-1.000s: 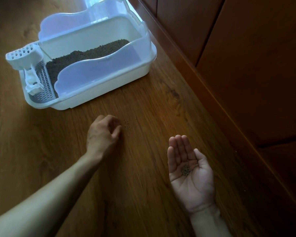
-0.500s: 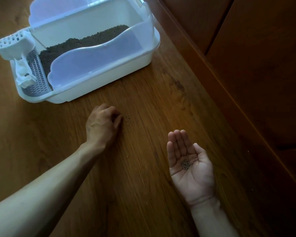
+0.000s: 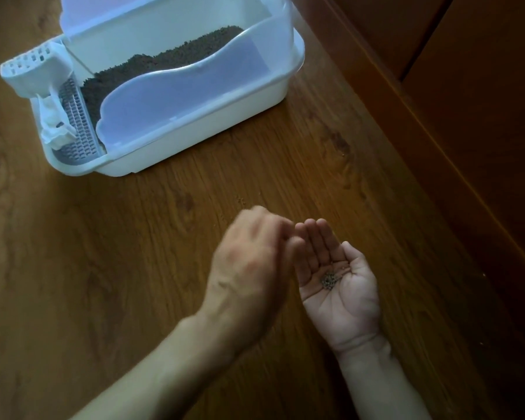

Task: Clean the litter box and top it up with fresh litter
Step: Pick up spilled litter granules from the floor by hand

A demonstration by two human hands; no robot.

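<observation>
Head view: right hand, flat and palm up, cups loose litter grains; left hand blurs beside it, grip unclear. Light, rolling granules want a level palm; litter box stands near.

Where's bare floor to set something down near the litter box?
Free: the wood floor left of the left hand, in front of the litter box; also the strip between the box and the wooden wall panel. Crowded: around both hands, where the right hand cups litter pellets; stray grains lie just beyond.
</observation>
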